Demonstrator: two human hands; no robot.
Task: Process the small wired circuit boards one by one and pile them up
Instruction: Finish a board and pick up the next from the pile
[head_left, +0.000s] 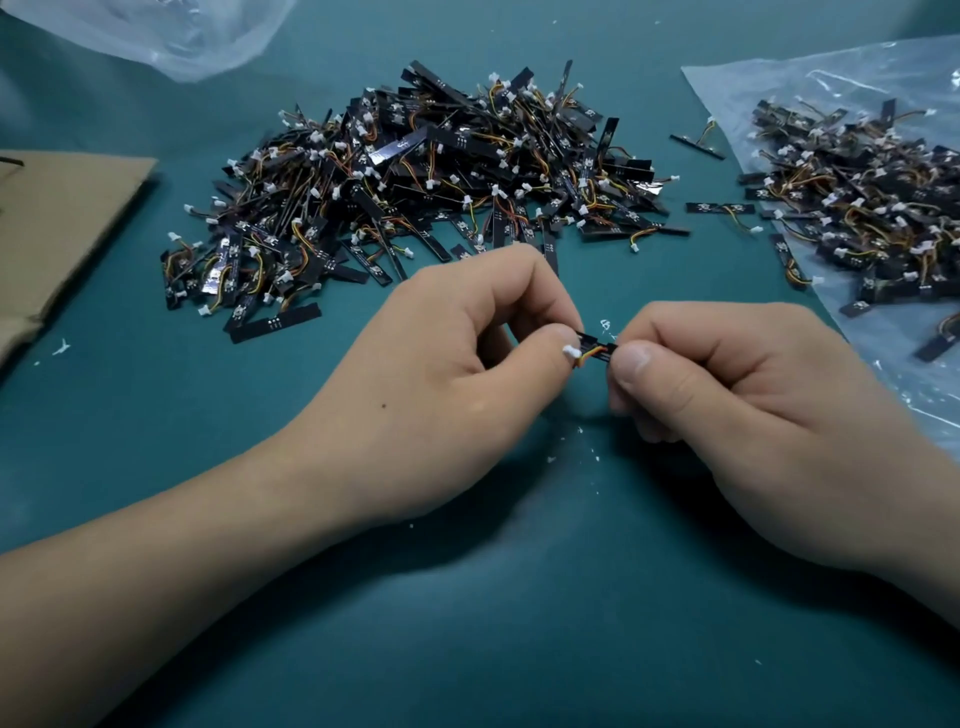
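A small black circuit board (597, 347) with coloured wires and a white connector (571, 352) is held between both hands just above the green mat. My left hand (457, 374) pinches its left end, fingers curled. My right hand (737, 395) pinches its right end with thumb and fingers. Most of the board is hidden by the fingertips. A large pile of the same boards (415, 182) lies beyond my hands. Another pile (862, 208) lies on a clear plastic bag at the right.
A flat piece of cardboard (57, 234) lies at the left edge. A crumpled clear bag (171, 31) sits at the top left. A few stray boards (719, 209) lie between the piles. White flecks (576, 441) dot the green mat (467, 649).
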